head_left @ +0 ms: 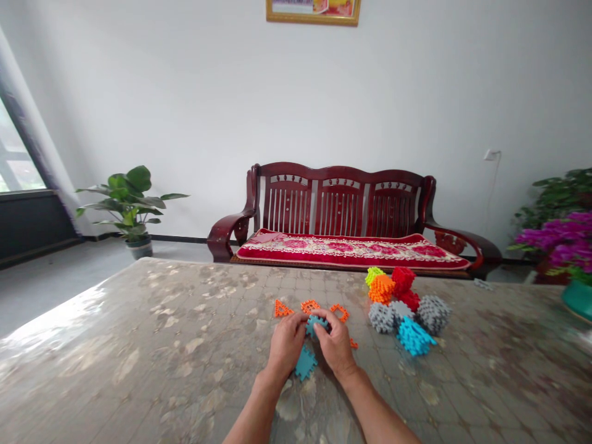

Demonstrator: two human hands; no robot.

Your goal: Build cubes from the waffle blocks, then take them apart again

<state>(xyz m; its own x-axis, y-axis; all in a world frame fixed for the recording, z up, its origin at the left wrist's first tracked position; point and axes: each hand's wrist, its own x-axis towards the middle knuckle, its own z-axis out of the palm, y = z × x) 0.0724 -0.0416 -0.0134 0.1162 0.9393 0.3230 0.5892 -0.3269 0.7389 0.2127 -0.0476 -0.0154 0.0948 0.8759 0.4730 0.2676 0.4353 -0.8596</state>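
Observation:
Between my two hands is a teal building tile [316, 325] with toothed edges, held just above the table. My left hand [287, 339] grips its left side, fingers curled. On its right side, my right hand [337, 345] has the thumb over the face and the fingers behind. Just below, a flat teal square tile [305, 364] lies on the table, partly covered by my left hand. Beyond my hands lie an orange triangular piece [282, 308], an orange piece [310, 305] and an orange open-centred piece [341, 312]. A bit of orange [354, 343] shows beside my right hand.
Stacks of grey [433, 312], blue [414, 337], red [404, 280], orange [382, 289] and yellow-green [374, 275] pieces stand to the right on the patterned tablecloth [185, 345]. A teal flowerpot [578, 300] is at the right edge. Behind the table stands a wooden bench [340, 200].

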